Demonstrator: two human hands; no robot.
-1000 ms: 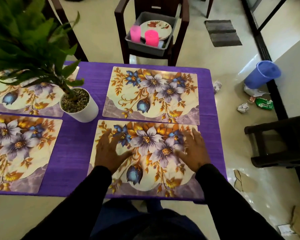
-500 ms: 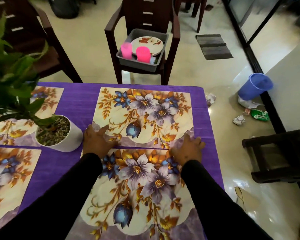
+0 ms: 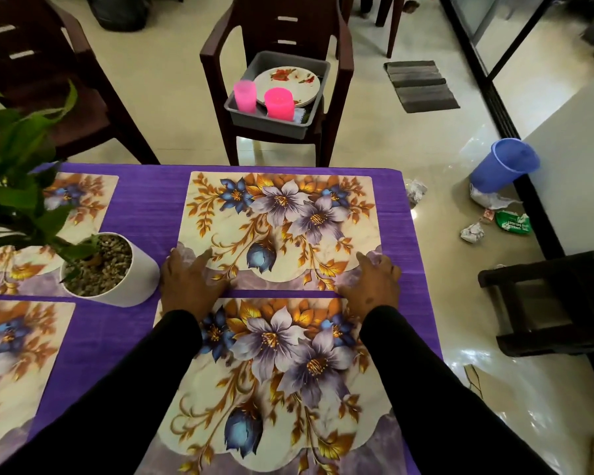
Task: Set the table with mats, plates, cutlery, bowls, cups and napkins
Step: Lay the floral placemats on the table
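Several floral mats lie on the purple tablecloth. My left hand lies flat on the near left corner of the far right mat. My right hand presses flat on that mat's near right corner. Both forearms in black sleeves stretch over the near right mat. Two more mats lie at the left. Beyond the table, a grey tub on a brown chair holds a flowered plate and two pink cups.
A white pot with a leafy plant stands on the table left of my left hand. A dark stool stands right of the table. A tipped blue bin and crumpled litter lie on the floor. Another chair is at the far left.
Both hands left the near right mat and slid forward onto the near corners of the far right mat. The view has tilted forward too.
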